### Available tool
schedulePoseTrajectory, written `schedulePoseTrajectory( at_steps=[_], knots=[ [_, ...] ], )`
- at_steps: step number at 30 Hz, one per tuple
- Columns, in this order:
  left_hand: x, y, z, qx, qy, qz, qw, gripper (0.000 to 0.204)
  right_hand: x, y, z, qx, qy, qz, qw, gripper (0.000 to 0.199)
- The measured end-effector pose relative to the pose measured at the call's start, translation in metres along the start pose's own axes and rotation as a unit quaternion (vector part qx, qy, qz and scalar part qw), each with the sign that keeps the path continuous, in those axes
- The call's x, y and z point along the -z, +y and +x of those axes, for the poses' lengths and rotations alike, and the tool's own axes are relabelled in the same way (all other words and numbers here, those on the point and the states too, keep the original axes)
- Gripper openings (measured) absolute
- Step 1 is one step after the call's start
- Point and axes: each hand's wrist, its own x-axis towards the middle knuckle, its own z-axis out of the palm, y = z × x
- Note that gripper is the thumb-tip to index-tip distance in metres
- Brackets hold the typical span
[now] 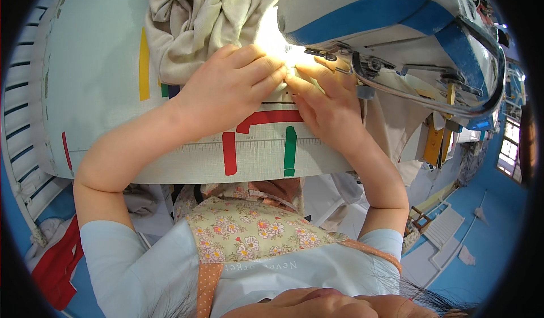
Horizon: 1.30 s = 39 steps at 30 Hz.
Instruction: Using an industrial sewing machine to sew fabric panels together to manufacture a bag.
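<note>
The left hand has its fingers bent and drawn together, tips meeting those of the right hand under strong lamp glare; whether either closes on fabric at that point cannot be told. The right hand's fingers are bent and slightly spread, with index and thumb nearest the left hand. The beige cloth lies in loose folds on the work table, beyond and beside the left hand, and runs toward the fingertips. Directly beyond the right hand stands a white and blue sewing machine, its curved metal bar extending to the right. Nearer the person, the table carries a printed measuring scale, an upright red strip and a green strip; a yellow strip is left of the cloth. A floral apron faces the table edge
</note>
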Motion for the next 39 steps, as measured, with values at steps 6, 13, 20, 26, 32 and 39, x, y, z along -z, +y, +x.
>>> schedulePoseTrajectory(
  at_steps=[6,13,20,26,32,39],
  knots=[
    [-0.002,-0.008,0.002,0.01,0.015,-0.027,0.999,0.039,-0.002,0.003,0.002,-0.02,-0.007,-0.006,1.0,0.035],
    [-0.001,-0.019,0.008,0.002,0.02,-0.03,0.999,0.034,-0.011,0.011,0.001,-0.01,0.007,-0.039,0.999,0.04],
    [-0.003,-0.024,0.01,0.02,0.015,-0.04,0.999,0.045,-0.009,0.01,0.008,-0.051,-0.011,-0.022,0.998,0.04],
    [-0.004,-0.028,0.015,0.01,0.056,-0.01,0.998,0.024,-0.009,0.012,0.01,-0.067,-0.023,-0.011,0.997,0.038],
    [-0.004,-0.028,0.015,0.016,0.046,-0.009,0.999,0.024,-0.009,0.014,0.01,-0.075,-0.026,0.004,0.997,0.037],
    [-0.006,-0.029,0.012,0.027,0.016,-0.041,0.999,0.04,-0.01,0.014,0.01,-0.068,-0.021,0.036,0.997,0.037]
  ],
)
